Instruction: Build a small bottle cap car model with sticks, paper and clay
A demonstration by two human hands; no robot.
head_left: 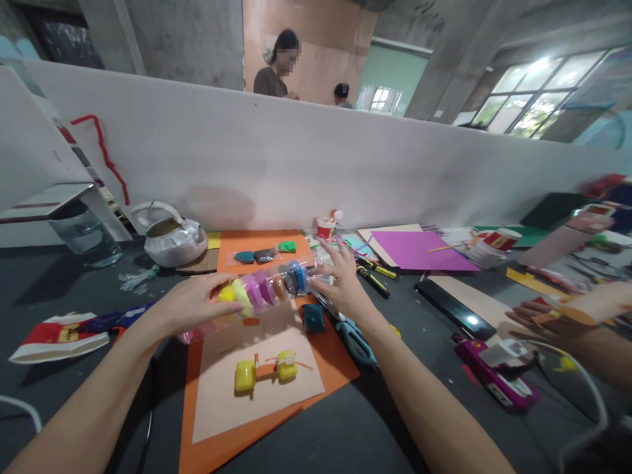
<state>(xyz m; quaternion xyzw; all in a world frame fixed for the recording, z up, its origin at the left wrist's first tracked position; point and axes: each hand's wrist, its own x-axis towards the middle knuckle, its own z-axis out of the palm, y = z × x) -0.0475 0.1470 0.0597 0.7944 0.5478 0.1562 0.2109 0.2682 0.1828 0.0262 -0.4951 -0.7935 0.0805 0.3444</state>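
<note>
A long clear plastic bag of coloured modelling clay (269, 288) is stretched between my hands above the sheets. My left hand (190, 304) is closed around its yellow and pink end. At the blue end, my right hand (342, 280) pinches the clear plastic with thumb and fingers. Below lies a small yellow and orange model (266, 370) on a pale sheet (217, 411), which rests on orange paper (190, 447). A dark teal clay packet (314, 317) and blue-handled scissors (356, 343) lie under my right hand. More clay packets (264, 255) sit behind the bag.
A silver kettle-shaped pot (175, 242) and a water container (86, 237) stand at the left. Yellow-black cutters (374, 280), purple paper (419, 250) and a black phone-like slab (454, 308) are rightward. Another person's hand (536, 319) is beside a magenta glue gun (494, 375). A white partition (296, 164) stands behind.
</note>
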